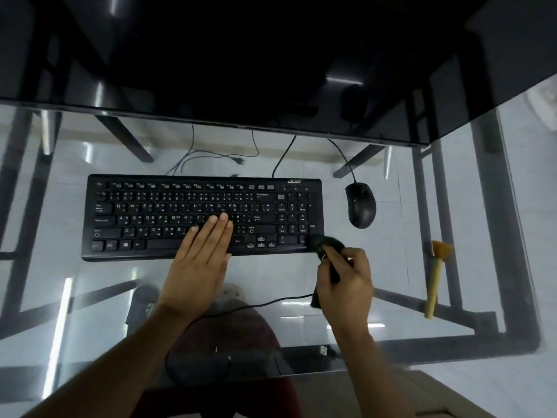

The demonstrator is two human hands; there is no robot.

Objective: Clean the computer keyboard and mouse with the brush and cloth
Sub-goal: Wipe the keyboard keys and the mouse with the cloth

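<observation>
Keyboard (202,217) under left fingers (221,220)

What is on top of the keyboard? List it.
The left hand rests flat on the keyboard, covering keys beneath. The right hand holds a dark brush at its right corner; keys under both are hidden.

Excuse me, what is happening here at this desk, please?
A person is cleaning a black keyboard on a glass desk. The left hand lies flat on the keys and steadies it. The right hand grips a dark brush whose head touches the keyboard's near right corner. The black mouse sits apart to the right, untouched. A second brush with orange bristles lies at the desk's right edge.
</observation>
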